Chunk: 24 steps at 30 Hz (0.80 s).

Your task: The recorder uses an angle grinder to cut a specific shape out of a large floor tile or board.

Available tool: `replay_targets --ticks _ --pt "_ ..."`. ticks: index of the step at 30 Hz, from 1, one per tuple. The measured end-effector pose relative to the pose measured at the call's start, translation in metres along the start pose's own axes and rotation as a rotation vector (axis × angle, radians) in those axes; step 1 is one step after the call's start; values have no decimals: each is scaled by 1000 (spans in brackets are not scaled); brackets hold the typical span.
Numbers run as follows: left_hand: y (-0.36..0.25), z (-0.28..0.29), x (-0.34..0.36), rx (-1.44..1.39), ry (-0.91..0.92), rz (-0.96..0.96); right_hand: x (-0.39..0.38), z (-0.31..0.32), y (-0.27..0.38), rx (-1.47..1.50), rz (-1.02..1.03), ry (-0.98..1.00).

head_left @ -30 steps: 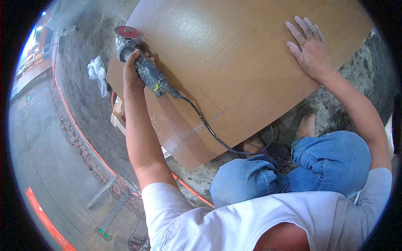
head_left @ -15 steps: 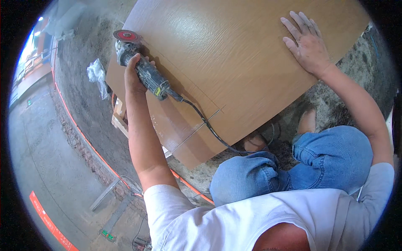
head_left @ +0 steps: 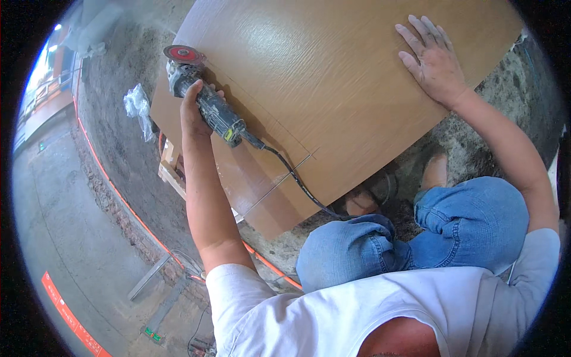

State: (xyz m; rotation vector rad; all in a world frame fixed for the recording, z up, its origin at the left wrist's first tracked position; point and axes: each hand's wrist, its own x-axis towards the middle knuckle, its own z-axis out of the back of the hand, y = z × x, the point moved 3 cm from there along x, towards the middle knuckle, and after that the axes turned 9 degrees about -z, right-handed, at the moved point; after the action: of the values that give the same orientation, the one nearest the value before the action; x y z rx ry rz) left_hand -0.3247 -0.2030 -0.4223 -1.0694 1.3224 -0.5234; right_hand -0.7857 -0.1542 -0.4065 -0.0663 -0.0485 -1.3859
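Note:
My left hand [head_left: 194, 111] grips the body of a dusty grey angle grinder [head_left: 217, 113], whose red disc [head_left: 181, 55] sits at the upper left, over a wood-grain board [head_left: 321, 77]. A thin line crosses the board, with a short cut near its lower edge; whether the disc touches the surface I cannot tell. A black cord [head_left: 288, 169] trails from the grinder toward my feet. My right hand [head_left: 434, 65] lies flat on the board's right part, fingers spread.
Crumpled clear plastic [head_left: 138, 107] and a wooden support [head_left: 171, 172] are left of the board. An orange line [head_left: 107, 178], a metal bar [head_left: 148, 275] and an orange strip [head_left: 71, 312] lie on the rough floor. My bent knees [head_left: 470, 226] are below the board.
The grinder in my left hand has moved slightly right and down. My right hand appears slightly higher and farther left on the board, with its fingers still spread.

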Motion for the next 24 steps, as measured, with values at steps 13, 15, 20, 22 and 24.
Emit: replay_targets --ticks 13,15,20,22,24 --pt "-4 1 0 14 -20 -1 16 -5 1 -20 0 -2" --pt "-5 3 -1 10 -32 -4 19 -3 4 -12 5 -3" --pt "-6 4 -2 -14 -34 -4 23 2 7 -2 9 9" --pt "-7 5 -3 2 -59 8 25 3 7 10 3 15" --pt "-8 4 -3 -4 -58 3 28 2 7 8 9 6"
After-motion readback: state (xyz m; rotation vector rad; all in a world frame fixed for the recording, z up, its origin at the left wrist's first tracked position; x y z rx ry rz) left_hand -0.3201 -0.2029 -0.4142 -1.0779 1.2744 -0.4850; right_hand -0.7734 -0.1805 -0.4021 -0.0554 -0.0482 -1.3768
